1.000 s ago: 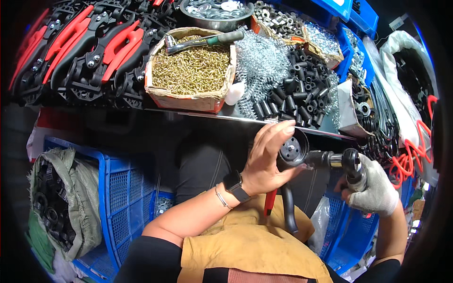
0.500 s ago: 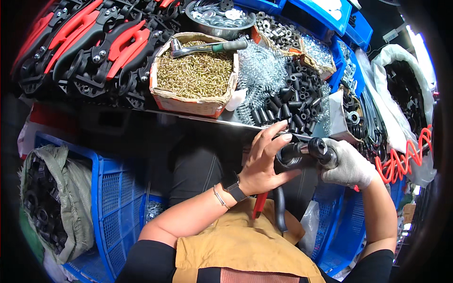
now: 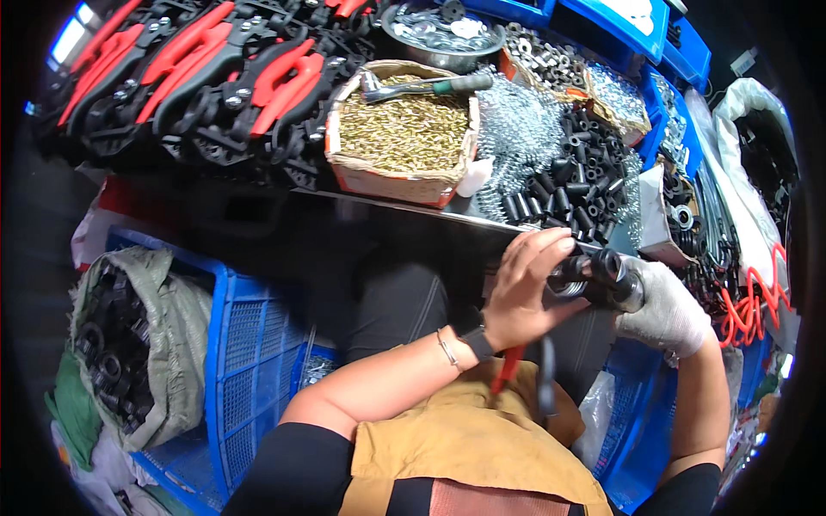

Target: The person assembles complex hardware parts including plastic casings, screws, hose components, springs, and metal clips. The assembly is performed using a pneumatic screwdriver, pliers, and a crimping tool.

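My left hand (image 3: 529,288), bare and with a dark wristband, curls its fingers and thumb round the dark head of a hand tool. That tool's red handle (image 3: 508,370) and black handle (image 3: 545,378) hang below my palm, blurred. My right hand (image 3: 671,310), in a pale work glove, is closed on a black, round-headed tool (image 3: 607,267) held against the hand tool's head. My hands partly hide where the two tools meet. Both hands are above my lap, just in front of the bench edge.
Finished-looking red-and-black hand tools (image 3: 194,64) lie in rows at the bench's left. A carton of brass-coloured screws (image 3: 404,129) carries a ratchet wrench (image 3: 430,86). Springs (image 3: 516,120), black sleeves (image 3: 589,176) and a metal bowl (image 3: 443,56) stand nearby. A red coiled hose (image 3: 748,305) hangs right; a blue crate (image 3: 249,361) stands left.
The whole view has shifted, so the bench and my hands appear further right. Both hands keep their holds; the hanging handles are now blurred.
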`<state>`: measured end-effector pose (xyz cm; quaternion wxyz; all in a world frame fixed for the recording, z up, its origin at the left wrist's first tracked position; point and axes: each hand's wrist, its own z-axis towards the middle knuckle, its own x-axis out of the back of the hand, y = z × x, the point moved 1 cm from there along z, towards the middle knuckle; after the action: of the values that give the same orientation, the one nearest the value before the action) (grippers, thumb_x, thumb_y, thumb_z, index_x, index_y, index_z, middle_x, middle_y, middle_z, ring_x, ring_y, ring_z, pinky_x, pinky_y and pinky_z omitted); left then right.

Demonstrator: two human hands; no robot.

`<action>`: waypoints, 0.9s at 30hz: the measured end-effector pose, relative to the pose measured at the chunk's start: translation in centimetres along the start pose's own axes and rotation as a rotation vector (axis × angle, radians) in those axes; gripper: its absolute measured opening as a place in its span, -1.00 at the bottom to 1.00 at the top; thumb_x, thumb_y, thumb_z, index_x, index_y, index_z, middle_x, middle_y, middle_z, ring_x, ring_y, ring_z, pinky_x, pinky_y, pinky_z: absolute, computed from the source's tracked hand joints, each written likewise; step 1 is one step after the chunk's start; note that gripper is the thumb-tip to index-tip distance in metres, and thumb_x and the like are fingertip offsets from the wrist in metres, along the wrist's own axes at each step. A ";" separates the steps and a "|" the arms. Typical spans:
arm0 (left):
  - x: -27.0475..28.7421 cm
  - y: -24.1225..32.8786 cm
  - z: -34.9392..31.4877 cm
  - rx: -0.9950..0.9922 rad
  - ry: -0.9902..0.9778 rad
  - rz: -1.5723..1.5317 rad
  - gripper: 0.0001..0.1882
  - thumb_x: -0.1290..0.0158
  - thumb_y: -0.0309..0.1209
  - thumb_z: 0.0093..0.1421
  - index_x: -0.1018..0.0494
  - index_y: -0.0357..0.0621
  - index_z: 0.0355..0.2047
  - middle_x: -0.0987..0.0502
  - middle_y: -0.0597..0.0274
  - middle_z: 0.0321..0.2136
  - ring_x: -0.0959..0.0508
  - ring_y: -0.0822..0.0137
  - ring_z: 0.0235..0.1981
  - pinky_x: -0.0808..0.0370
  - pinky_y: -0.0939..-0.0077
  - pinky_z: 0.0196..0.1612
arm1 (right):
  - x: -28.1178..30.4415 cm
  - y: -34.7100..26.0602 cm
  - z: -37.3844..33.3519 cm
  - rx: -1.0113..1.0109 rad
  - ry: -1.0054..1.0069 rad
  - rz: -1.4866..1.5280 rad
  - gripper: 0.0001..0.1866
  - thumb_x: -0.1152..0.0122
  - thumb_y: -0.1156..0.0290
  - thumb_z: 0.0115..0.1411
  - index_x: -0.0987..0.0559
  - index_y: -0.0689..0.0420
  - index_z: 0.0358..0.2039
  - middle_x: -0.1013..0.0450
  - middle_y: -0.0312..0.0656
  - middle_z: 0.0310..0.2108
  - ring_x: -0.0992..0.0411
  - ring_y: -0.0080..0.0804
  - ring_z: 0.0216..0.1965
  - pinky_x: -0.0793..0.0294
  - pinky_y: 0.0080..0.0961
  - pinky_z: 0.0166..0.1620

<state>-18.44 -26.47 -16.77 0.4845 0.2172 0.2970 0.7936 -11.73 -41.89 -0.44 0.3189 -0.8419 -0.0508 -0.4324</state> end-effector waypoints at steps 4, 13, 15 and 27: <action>0.0 0.2 -0.1 -0.027 0.016 -0.020 -0.09 -0.46 -0.35 -0.12 -0.20 -0.12 0.21 -0.42 -0.03 0.10 -0.42 -0.07 0.15 -0.29 0.08 0.24 | 0.5 -0.6 -0.6 0.014 -0.012 -0.083 -0.53 -0.30 0.45 -0.22 -0.57 0.25 -0.18 -0.55 0.02 -0.43 -0.57 -0.21 -0.37 -0.51 -0.36 -0.20; 1.6 0.2 1.3 -0.041 -0.145 0.043 0.13 -0.47 -0.08 -0.15 -0.07 -0.08 0.34 -0.28 -0.03 0.21 -0.31 0.00 0.25 -0.25 0.08 0.28 | -2.1 -5.8 -7.8 0.341 0.615 -0.546 -0.53 -0.32 0.54 -0.23 -0.48 0.08 -0.20 -0.45 -0.06 -0.40 -0.51 -0.04 -0.37 -0.49 -0.22 -0.36; 2.4 1.5 3.2 0.032 -0.266 -0.033 -0.04 -0.37 -0.16 -0.01 -0.14 -0.09 0.33 -0.41 -0.03 0.12 -0.40 0.04 0.18 -0.29 0.11 0.23 | -3.6 -10.0 -8.9 0.517 0.773 -0.738 -0.63 -0.25 0.44 -0.08 -0.51 -0.06 -0.18 -0.36 -0.23 -0.45 -0.43 -0.26 -0.44 -0.43 -0.37 -0.41; 0.0 2.2 2.4 -0.004 -0.195 0.157 -0.26 -0.34 -0.28 0.03 -0.32 -0.16 0.20 -0.52 0.08 -0.02 -0.53 0.08 -0.01 -0.40 0.16 0.13 | 10.3 -3.5 24.6 0.486 0.540 -0.727 -0.42 -0.38 0.14 0.07 -0.45 -0.25 0.14 -0.39 -0.14 -0.12 -0.38 -0.07 -0.03 -0.37 -0.14 -0.02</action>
<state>-18.34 -26.64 -13.48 0.4478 0.3148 0.2289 0.8050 10.50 -26.77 -1.25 0.3364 -0.5296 -0.3550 -0.6931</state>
